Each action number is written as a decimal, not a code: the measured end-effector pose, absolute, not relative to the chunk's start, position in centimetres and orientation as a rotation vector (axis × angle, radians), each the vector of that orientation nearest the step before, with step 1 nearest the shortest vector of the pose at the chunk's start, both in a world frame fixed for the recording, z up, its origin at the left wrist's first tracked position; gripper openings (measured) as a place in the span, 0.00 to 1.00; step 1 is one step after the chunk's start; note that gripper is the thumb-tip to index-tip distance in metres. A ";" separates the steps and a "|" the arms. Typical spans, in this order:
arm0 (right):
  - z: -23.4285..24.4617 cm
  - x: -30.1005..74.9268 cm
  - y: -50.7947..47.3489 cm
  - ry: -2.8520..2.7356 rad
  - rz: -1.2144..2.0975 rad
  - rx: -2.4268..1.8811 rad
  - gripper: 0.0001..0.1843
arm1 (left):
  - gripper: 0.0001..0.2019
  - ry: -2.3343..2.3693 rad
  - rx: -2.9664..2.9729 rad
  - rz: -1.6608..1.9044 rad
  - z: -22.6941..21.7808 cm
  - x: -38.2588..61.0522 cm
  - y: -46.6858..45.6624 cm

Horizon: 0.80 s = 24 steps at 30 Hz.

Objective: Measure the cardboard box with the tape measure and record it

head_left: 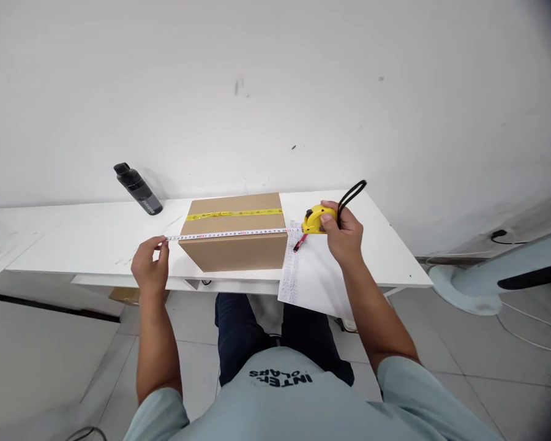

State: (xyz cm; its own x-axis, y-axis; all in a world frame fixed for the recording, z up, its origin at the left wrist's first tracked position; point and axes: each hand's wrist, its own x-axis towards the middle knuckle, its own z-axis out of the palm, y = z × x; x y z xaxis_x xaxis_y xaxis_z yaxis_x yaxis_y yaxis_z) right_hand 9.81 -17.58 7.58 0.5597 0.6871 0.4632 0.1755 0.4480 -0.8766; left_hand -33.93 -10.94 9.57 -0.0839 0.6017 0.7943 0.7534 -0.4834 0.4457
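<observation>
A brown cardboard box point(239, 252) with yellow tape point(234, 214) along its top sits at the desk's front edge. Across its top, near the front edge, stretches a white measuring blade point(220, 235). Left of the box, my left hand point(150, 264) pinches the blade's free end between thumb and fingers. My right hand point(346, 236) is closed around the yellow tape measure point(316, 219), whose black wrist strap point(351, 195) loops upward. Below the tape measure, a red and black pen point(299, 243) lies on a sheet of paper with writing point(316, 275).
A dark bottle point(140, 190) stands on the white desk point(96, 245) at the back left, near the wall. The paper hangs over the desk's front edge. On the floor at right is a pale blue appliance with a round base point(463, 291). Another cardboard box point(126, 295) is under the desk.
</observation>
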 end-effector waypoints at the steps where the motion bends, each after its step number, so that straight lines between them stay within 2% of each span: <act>1: 7.5 9.5 -17.5 -0.984 0.396 -1.085 0.23 | 0.14 -1.483 -2.074 -1.642 9.5 -33.5 -11.3; 5: 7.5 8.2 -17.1 -1.129 0.367 -1.003 0.18 | 0.27 -1.375 -2.266 -1.844 9.6 -32.3 -12.4; 7: 7.7 7.8 -16.9 -1.179 0.305 -0.955 0.16 | 0.30 -1.383 -2.264 -1.885 9.6 -32.2 -12.6; 13: 7.8 7.6 -16.7 -1.236 0.226 -0.907 0.13 | 0.20 -1.529 -2.211 -1.894 8.9 -32.4 -13.0; 17: 7.3 7.6 -17.2 -1.258 0.170 -0.903 0.12 | 0.18 -1.783 -2.026 -1.967 8.3 -31.5 -13.0; 24: 6.4 7.4 -17.6 -1.219 0.170 -0.918 0.13 | 0.23 -1.838 -1.800 -2.565 7.5 -29.1 -12.7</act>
